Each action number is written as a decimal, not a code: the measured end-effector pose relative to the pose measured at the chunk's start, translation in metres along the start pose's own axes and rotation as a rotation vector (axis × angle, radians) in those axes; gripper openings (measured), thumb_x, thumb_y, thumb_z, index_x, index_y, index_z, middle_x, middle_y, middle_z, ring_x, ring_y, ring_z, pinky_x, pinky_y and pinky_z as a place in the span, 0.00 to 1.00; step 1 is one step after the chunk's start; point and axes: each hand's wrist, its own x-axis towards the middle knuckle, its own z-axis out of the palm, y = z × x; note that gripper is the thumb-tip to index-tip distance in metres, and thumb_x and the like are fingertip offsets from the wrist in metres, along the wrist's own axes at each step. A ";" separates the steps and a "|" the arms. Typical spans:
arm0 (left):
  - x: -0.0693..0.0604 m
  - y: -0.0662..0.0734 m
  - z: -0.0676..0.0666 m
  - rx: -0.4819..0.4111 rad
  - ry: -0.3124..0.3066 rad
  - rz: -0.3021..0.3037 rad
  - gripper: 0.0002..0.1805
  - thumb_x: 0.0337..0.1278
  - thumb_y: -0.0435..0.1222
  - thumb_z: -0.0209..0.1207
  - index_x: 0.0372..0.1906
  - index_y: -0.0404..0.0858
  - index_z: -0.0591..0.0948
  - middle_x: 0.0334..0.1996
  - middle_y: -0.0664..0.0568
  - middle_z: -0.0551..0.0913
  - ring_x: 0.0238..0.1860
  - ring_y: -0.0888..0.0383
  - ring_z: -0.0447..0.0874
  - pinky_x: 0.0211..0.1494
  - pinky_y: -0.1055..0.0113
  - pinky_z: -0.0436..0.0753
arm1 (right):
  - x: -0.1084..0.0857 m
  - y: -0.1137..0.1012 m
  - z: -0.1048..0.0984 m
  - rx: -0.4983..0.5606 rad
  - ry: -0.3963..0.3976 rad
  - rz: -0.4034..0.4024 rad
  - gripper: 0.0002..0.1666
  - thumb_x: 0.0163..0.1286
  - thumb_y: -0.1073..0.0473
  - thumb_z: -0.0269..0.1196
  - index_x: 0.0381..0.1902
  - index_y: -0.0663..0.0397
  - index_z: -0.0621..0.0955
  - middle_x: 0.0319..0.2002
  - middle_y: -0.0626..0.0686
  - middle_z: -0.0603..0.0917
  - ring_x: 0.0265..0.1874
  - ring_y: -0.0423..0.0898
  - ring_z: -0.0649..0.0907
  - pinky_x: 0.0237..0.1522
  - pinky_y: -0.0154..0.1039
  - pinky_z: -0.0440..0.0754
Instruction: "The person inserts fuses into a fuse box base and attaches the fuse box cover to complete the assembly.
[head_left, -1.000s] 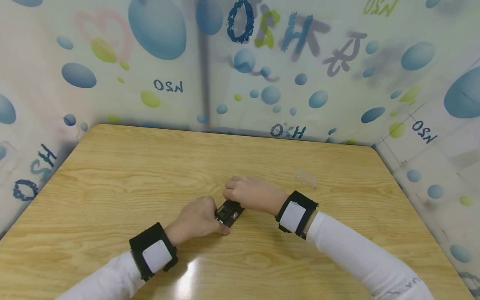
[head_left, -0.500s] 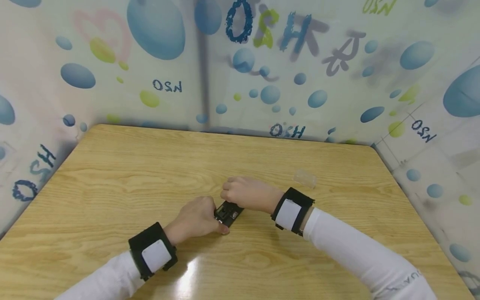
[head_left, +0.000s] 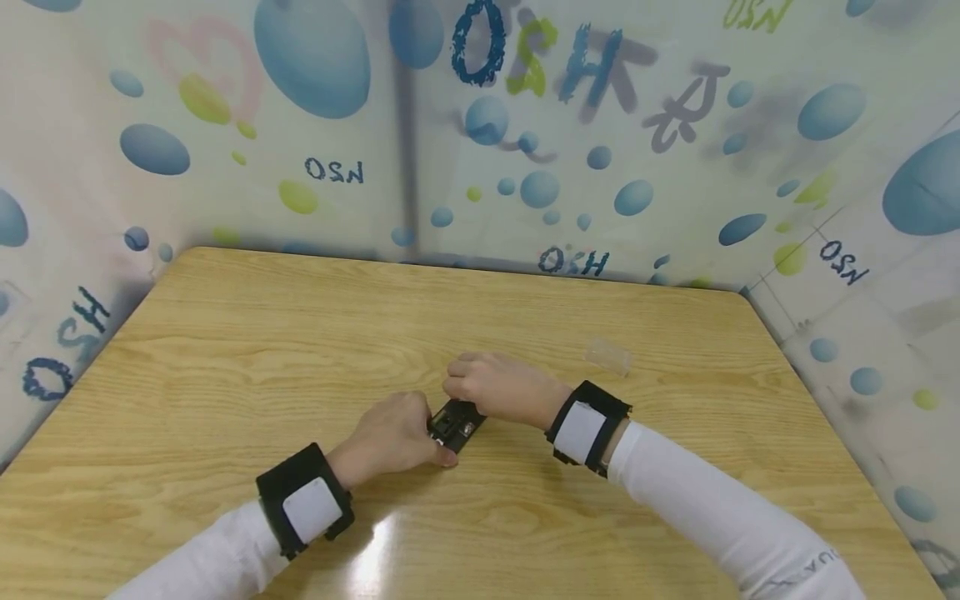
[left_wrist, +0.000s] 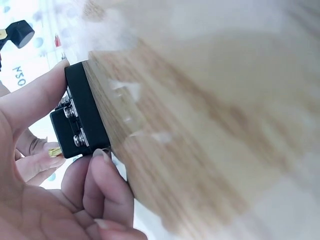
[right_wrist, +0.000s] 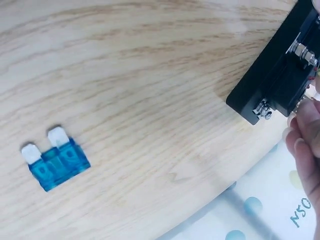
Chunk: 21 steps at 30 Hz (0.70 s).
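My left hand (head_left: 393,435) holds a black fuse block (head_left: 456,426) low over the table, thumb on one side and fingers on the other. Metal screw terminals (left_wrist: 80,137) show along its side in the left wrist view. At the block's far end, my right hand (head_left: 506,387) bends its fingers against it. A small yellow piece (left_wrist: 54,151) sticks out at those fingertips, seemingly pinched; the rest of it is hidden. On the table in the right wrist view lies a blue blade fuse (right_wrist: 59,159) with two pale prongs, apart from both hands.
A clear plastic piece (head_left: 609,356) lies on the wooden table (head_left: 300,333), beyond the right wrist. Walls with a bubble print (head_left: 420,167) stand at the table's back and sides. A dark object (left_wrist: 20,34) at the left wrist view's upper corner cannot be made out.
My right hand and forearm shift slightly left, then slightly back. The left hand and the fuse block stay almost still.
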 end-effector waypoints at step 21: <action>-0.001 0.001 -0.001 -0.002 0.007 0.018 0.22 0.30 0.46 0.79 0.19 0.39 0.76 0.17 0.52 0.75 0.17 0.58 0.67 0.20 0.69 0.64 | 0.001 -0.013 -0.001 -0.369 -0.006 -0.083 0.06 0.66 0.59 0.66 0.41 0.48 0.85 0.38 0.44 0.84 0.39 0.39 0.83 0.45 0.31 0.82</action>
